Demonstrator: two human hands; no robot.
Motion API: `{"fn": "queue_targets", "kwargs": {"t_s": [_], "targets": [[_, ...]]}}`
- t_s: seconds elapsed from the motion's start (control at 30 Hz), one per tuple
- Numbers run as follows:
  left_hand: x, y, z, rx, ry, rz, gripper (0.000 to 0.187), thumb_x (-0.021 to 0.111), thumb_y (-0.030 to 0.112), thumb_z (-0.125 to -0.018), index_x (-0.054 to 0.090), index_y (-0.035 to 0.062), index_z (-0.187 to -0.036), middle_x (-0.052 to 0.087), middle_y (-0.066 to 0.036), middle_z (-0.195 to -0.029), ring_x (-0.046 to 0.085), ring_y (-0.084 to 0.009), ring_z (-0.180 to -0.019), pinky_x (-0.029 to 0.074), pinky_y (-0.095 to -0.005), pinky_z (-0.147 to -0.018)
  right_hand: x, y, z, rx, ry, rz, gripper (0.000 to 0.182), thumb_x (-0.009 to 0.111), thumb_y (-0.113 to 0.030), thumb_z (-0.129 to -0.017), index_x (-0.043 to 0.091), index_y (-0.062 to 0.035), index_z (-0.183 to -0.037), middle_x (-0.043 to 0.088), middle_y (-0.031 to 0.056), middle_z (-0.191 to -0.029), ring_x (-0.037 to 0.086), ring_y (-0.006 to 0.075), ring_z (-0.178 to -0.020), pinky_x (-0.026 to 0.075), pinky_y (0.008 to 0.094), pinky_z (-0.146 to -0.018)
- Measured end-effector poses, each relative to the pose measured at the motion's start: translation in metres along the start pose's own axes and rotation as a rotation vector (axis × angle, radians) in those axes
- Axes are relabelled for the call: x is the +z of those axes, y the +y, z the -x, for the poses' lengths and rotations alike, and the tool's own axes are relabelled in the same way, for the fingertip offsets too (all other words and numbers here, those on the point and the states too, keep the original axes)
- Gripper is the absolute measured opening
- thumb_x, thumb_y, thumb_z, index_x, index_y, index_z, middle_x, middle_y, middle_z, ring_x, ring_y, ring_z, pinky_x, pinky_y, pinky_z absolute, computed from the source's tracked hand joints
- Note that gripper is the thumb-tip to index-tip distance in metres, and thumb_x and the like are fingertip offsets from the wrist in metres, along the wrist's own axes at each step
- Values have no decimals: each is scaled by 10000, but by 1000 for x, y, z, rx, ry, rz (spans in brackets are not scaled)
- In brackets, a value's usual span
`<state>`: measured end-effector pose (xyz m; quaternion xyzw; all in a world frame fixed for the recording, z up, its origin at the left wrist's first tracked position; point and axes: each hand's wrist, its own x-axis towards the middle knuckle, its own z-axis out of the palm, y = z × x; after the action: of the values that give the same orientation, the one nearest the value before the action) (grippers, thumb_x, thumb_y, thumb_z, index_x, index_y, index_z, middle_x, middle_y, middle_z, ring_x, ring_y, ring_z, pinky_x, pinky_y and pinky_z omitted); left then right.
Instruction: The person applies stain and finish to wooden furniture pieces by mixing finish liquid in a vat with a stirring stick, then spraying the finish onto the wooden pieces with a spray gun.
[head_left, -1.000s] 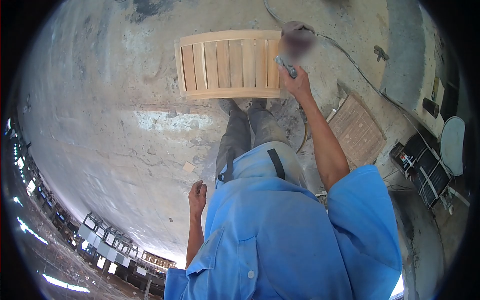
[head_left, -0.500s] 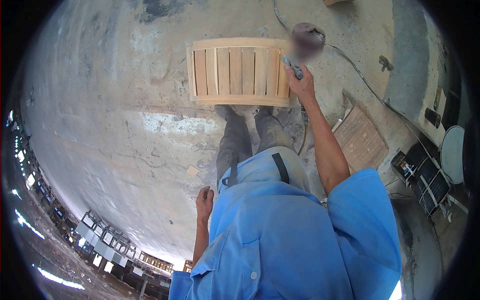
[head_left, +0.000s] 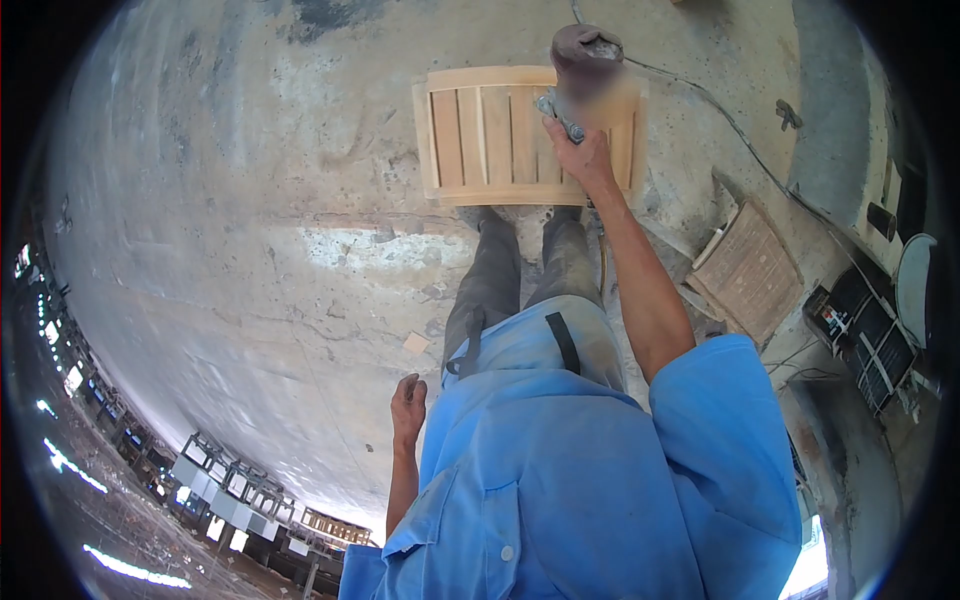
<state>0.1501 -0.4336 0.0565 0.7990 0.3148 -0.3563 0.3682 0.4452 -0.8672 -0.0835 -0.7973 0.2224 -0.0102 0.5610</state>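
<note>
My right hand (head_left: 582, 155) is closed around a metal spray gun (head_left: 560, 115), held over the right half of a slatted wooden panel (head_left: 485, 195). A rounded brown part (head_left: 585, 45), resembling a paint cup, sits at the top of the gun; its lower side is blurred. The panel is pale wood, with several upright slats inside a slightly curved frame. Its near edge lies above my feet, and what supports it is hidden. My left hand (head_left: 408, 402) hangs at my side, fingers curled, with nothing visible in it.
A thin hose (head_left: 720, 115) runs across the concrete floor on the right. A brown board (head_left: 750, 270) lies there, near a dark slotted unit (head_left: 870, 340) and a pale round object (head_left: 912, 290). A small wooden square (head_left: 416, 343) rests on the floor left of my legs.
My right hand and the spray gun have moved left from the panel's right edge to over its slats. The whole view has shifted slightly. My left hand still hangs at my side.
</note>
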Motion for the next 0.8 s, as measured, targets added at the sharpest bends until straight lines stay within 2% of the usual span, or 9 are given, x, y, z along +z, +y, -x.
{"fn": "queue_targets", "kwargs": {"t_s": [0.37,0.6,0.7,0.8], "targets": [[-72,-25,-37,75,25,-59,393,596,230,-941,578,-56,-1209,669,-236,-1084,655,-277,-1016,499,-349,-894,82,-26,11,-13,-35,-33,527,676,-368,-864,585,-81,-1296,668,178,-1167,646,309,-1093,488,365,-922],[-88,-38,-53,75,9,-38,386,600,224,-935,585,-52,-1205,672,-232,-1076,656,-274,-1005,501,-346,-886,92,-42,22,8,-33,7,534,675,-377,-864,579,-88,-1303,677,177,-1146,655,318,-1068,494,374,-908],[-92,-39,-58,73,1,-46,384,599,217,-934,584,-54,-1205,671,-234,-1081,654,-276,-1014,499,-345,-892,96,-36,18,-86,63,96,539,666,-393,-865,580,-89,-1301,679,182,-1135,655,332,-1058,500,384,-896],[-92,-39,-56,48,2,-34,384,599,212,-933,582,-56,-1207,670,-235,-1086,652,-278,-1023,498,-343,-898,100,-35,15,-78,67,121,544,659,-412,-864,584,-89,-1296,675,189,-1134,652,344,-1055,504,391,-886]]}}
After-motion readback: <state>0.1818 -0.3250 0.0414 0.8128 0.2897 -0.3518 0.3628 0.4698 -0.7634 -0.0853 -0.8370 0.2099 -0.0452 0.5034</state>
